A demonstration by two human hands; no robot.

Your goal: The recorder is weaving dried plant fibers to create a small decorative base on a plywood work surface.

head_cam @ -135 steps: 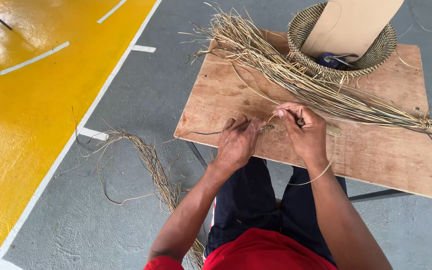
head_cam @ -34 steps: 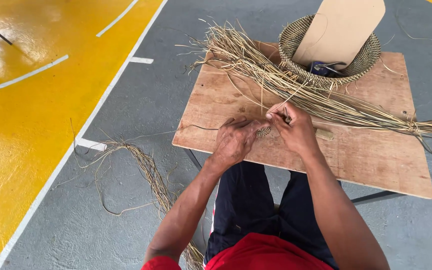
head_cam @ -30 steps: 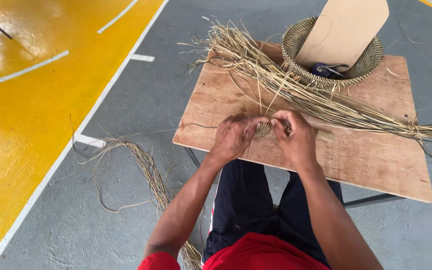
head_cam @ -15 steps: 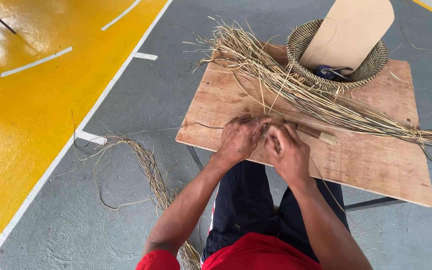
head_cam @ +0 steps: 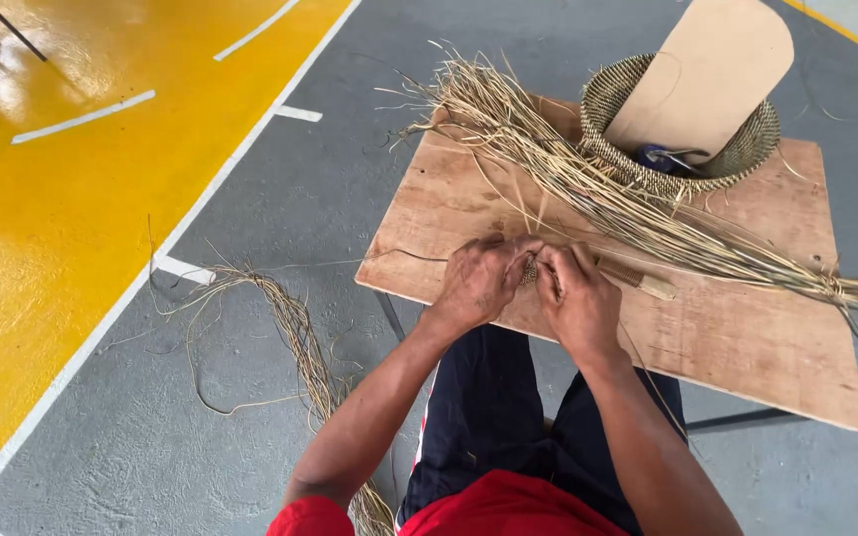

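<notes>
My left hand (head_cam: 479, 280) and my right hand (head_cam: 576, 300) are pressed together over the near part of a plywood board (head_cam: 747, 337). Between them they pinch a small woven straw piece (head_cam: 528, 270), mostly hidden by the fingers. A thin braided strip with a pale end (head_cam: 640, 280) sticks out to the right from under my right hand. A thin strand (head_cam: 389, 258) trails left off the board from my left hand. A long bundle of dry straw (head_cam: 588, 189) lies diagonally across the board just beyond my hands.
A round woven basket (head_cam: 608, 109) stands at the board's far end with a tan rounded board (head_cam: 707, 74) leaning in it and a blue object (head_cam: 659, 157) inside. Loose straw (head_cam: 295, 333) lies on the grey floor at left. A yellow painted floor area (head_cam: 52, 199) is farther left.
My right hand has come down from a raised pull to meet the left hand on the board. Both hands now close over the woven piece.
</notes>
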